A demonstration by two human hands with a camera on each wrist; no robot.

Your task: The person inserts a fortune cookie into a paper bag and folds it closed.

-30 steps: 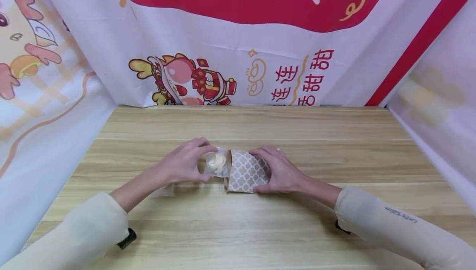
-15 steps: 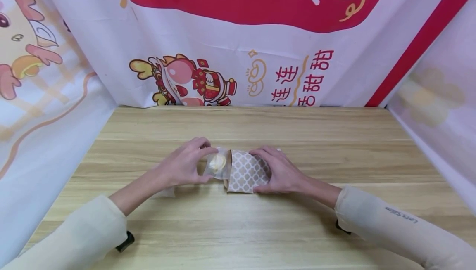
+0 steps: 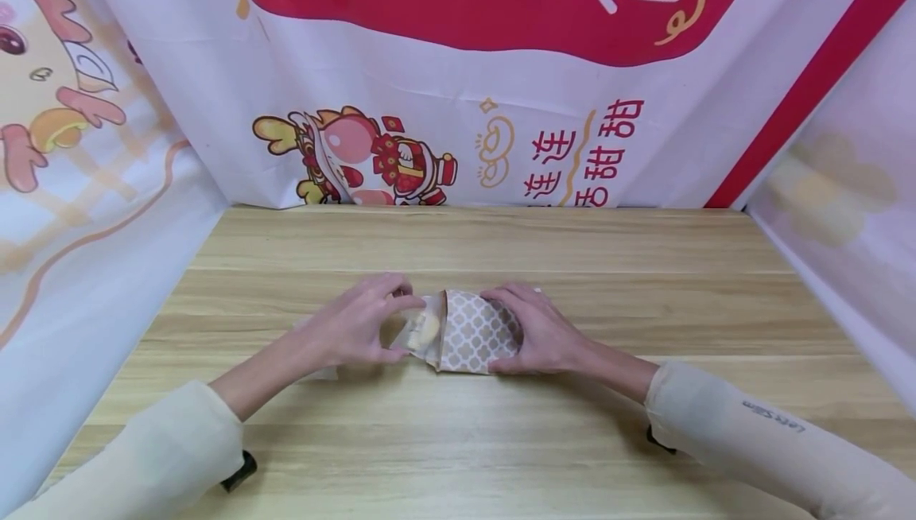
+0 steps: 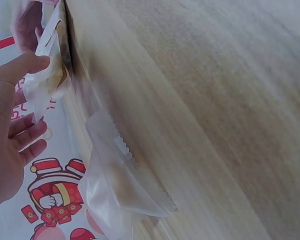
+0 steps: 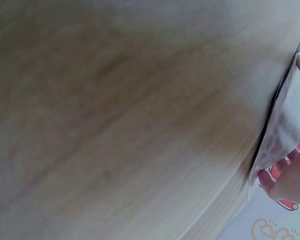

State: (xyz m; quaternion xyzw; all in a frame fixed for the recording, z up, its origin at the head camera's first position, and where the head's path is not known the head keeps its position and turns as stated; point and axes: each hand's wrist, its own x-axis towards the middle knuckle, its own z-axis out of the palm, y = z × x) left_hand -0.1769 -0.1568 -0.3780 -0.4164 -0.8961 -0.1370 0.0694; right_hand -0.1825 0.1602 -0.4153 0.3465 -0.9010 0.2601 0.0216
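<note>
My left hand holds a small pale pastry in a clear plastic wrapper between thumb and fingertips, at the mouth of a paper bag. The left wrist view shows the thumb on one side of the wrapper and the fingertips at its other side. Brown with a white lattice print, the paper bag lies with its open end facing left. My right hand grips the bag's closed end, thumb at the near edge and fingers at the far edge. The pastry's right part is hidden at the bag's mouth.
Under my left forearm lies another clear wrapped packet with a zigzag edge, mostly hidden in the head view. The wooden table ends at a printed cloth backdrop, with cloth walls at both sides.
My left hand has shifted slightly toward the near side and right, tilting the wrapped pastry at the bag's mouth. The right hand and bag have stayed almost still.
</note>
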